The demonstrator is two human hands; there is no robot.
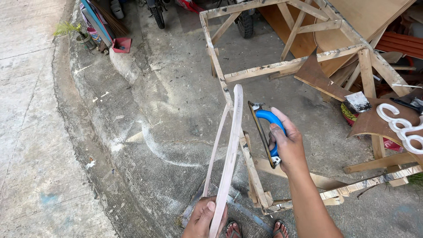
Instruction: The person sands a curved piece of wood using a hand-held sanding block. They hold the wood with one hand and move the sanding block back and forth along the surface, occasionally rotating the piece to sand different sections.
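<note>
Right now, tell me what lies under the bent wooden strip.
Under the bent wooden strip, held by the left hand, are concrete ground, a wooden frame rail and a curved dark band. The hand hides the strip's lower end.

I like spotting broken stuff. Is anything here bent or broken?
Yes. The thin wooden strip in the left hand bows in a curve instead of running straight. The right hand holds a blue-handled sanding block beside it. The wooden frame looks rough and paint-flecked.

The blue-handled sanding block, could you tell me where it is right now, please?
In the head view, the blue-handled sanding block sits right of centre, held in the right hand, just right of the curved wooden strip held by the left hand.
</note>
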